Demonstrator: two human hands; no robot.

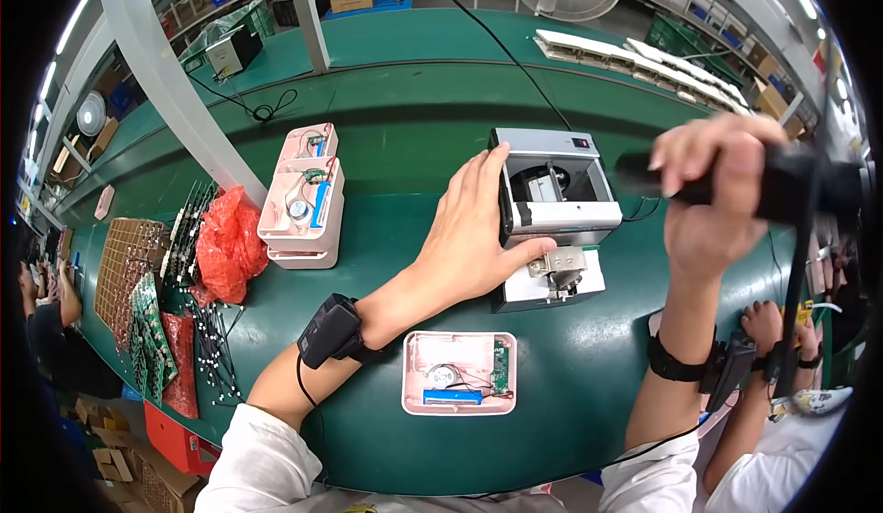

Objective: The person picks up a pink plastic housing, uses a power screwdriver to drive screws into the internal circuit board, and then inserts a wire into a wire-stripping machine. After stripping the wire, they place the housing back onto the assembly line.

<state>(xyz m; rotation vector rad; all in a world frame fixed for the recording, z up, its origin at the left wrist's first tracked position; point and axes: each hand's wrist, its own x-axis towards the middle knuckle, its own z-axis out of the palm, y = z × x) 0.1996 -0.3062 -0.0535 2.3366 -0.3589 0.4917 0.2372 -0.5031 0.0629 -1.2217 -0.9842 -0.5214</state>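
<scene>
My left hand [469,237] lies with fingers spread against the left side of a grey and black machine [566,214], a small box with an open top, a red switch and a metal outlet block [561,269] at its front; the thumb reaches toward that block. Raised at the right, my right hand [713,191] is closed around a thick black handle-shaped tool [782,182]; it is blurred and its far end is unclear. In front of the machine lies an open pink plastic housing [460,343] with a blue battery [452,397], a round part, wires and a green circuit board [501,368].
Stacked pink housings [308,246] stand left of the machine. Further left are red plastic wrap [225,237], black cables [216,347], circuit boards [152,338] and a brown grid tray [129,255]. A metal post [175,80] rises at the left. Another person's hand [763,324] is at right.
</scene>
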